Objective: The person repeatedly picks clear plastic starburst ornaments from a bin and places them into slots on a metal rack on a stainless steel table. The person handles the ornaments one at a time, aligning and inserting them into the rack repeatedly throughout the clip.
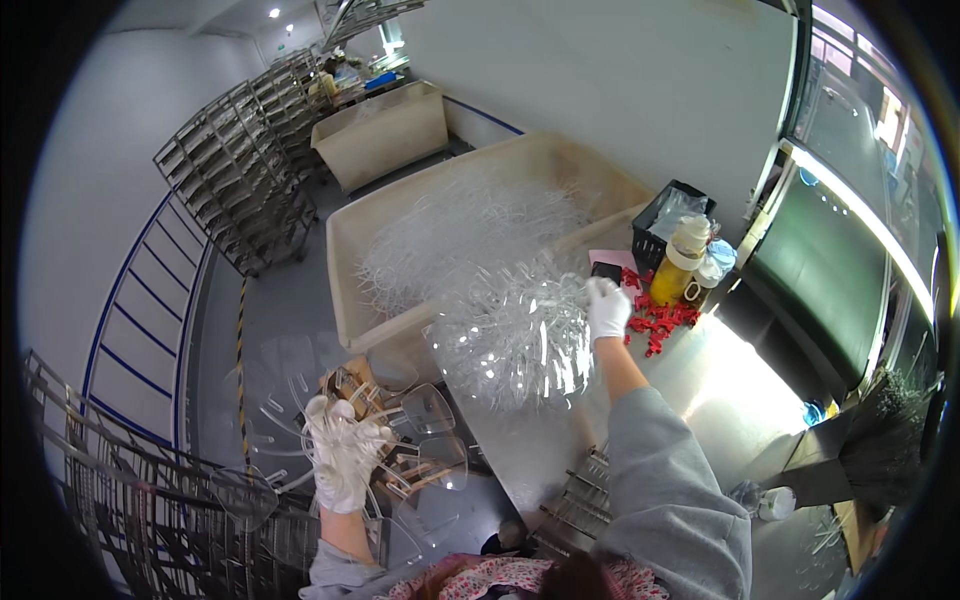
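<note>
My left hand point(342, 455), in a white glove, is low on the left with its fingers curled. It is over a light wooden piece point(350, 376), with thin clear plastic lens-like pieces point(430, 408) and narrow clear strips around it. What its fingers hold is hidden. My right hand point(607, 308), also gloved in white, is further forward at the right edge of a shiny heap of clear plastic pieces point(515, 335) on the metal table point(545, 440). Its fingers are drawn together, and I cannot make out what is between them. Small red parts point(660, 325) lie just right of it.
Behind the heap stands a large cream tub point(340, 290) of clear strips. A yellow-filled bottle point(680, 262) and a black basket point(650, 243) stand at the right. Metal racks point(235, 170) are far left; another rack point(150, 520) is near left. A green-topped surface point(825, 270) lies right.
</note>
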Demonstrator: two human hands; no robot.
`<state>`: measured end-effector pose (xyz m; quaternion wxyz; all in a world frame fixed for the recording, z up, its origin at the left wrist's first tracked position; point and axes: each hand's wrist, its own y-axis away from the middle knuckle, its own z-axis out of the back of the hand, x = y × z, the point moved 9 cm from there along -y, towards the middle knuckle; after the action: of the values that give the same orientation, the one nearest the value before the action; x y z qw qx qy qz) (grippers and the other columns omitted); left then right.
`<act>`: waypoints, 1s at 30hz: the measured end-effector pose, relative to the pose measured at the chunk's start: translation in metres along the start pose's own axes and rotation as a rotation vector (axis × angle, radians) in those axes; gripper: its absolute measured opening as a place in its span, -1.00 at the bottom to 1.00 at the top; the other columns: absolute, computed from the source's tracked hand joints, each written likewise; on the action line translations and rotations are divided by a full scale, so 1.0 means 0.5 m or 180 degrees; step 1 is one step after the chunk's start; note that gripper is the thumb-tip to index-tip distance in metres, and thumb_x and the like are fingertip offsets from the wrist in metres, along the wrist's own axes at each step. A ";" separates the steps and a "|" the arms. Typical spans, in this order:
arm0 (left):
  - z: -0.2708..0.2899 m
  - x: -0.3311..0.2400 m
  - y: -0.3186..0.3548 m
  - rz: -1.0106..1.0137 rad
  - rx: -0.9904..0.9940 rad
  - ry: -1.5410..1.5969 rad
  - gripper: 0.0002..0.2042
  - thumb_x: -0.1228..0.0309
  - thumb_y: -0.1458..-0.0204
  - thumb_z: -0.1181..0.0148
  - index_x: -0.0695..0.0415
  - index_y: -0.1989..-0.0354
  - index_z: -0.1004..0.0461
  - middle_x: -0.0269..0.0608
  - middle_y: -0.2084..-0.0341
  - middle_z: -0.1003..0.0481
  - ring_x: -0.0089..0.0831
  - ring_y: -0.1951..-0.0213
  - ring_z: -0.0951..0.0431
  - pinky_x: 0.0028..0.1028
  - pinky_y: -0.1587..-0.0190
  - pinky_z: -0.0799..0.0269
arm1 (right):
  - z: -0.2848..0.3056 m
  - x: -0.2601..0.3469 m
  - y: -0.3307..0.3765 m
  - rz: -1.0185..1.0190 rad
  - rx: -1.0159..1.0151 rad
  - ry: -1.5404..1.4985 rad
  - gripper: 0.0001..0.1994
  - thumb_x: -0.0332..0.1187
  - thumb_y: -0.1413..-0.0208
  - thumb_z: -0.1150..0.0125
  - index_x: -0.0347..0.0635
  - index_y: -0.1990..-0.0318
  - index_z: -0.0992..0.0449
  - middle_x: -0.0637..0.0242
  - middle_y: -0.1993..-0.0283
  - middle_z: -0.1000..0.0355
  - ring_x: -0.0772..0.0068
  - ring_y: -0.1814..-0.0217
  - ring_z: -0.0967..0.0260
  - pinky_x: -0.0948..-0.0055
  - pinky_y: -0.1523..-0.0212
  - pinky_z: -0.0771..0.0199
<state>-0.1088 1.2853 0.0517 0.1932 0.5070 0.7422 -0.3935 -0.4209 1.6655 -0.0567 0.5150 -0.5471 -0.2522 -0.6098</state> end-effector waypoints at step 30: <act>-0.580 0.293 0.106 0.2408 0.2535 0.2396 -0.44 0.52 -0.13 -0.22 -0.04 -0.29 -0.17 -0.08 -0.23 -0.27 -0.19 -0.12 -0.49 -0.32 0.01 -0.65 | 0.488 0.502 0.660 0.1568 -0.0626 0.0113 -0.89 -0.51 -0.19 -0.32 -0.28 0.25 -0.47 0.27 0.42 -0.58 0.51 0.49 -0.61 0.57 0.50 -0.56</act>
<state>-0.0886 1.6087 0.1092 -0.1564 0.8679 0.3278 -0.3388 0.0090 1.6767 0.1583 0.5966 -0.6286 -0.0419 -0.4972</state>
